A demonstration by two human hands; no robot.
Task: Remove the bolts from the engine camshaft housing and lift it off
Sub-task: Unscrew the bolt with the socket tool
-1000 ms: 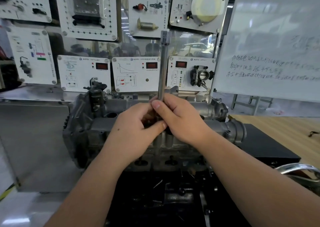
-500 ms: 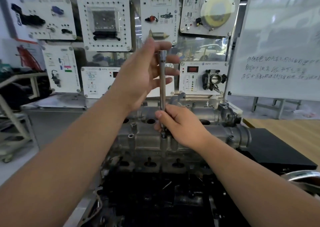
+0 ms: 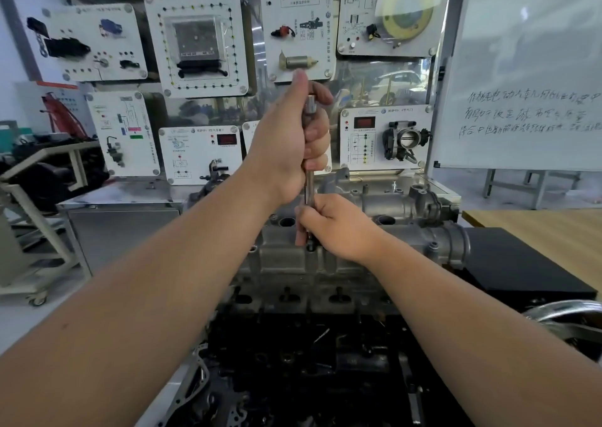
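Two hands hold one long steel driver (image 3: pixel 309 185), which stands upright over the engine. The left hand (image 3: pixel 290 139) is wrapped round its upper part, thumb pointing up, with the square top of the tool showing just above the curled fingers. The right hand (image 3: pixel 329 224) grips the lower end, fingers closed round the shaft just above where its tip meets the housing (image 3: pixel 358 250).

The housing is the grey cast metal part lying across the middle of the scene, on top of the darker engine (image 3: pixel 309 361) that fills the near foreground. The driver's tip sits in a small recess (image 3: pixel 310 248) at the near edge of the housing, probably on a bolt, though the head is hidden by the tool and the fingers. Round bores in the top of the housing, one just left of the right hand (image 3: pixel 286 222) and one to its right (image 3: pixel 386 220), look dark inside; what they hold cannot be made out.

Behind the engine stand white display panels (image 3: pixel 195 40) with mounted parts, and a whiteboard (image 3: pixel 527 68) with handwriting at far right. A wooden table (image 3: pixel 537 227) lies to the right, with a black slab (image 3: pixel 521 263) on it touching the engine's right end.
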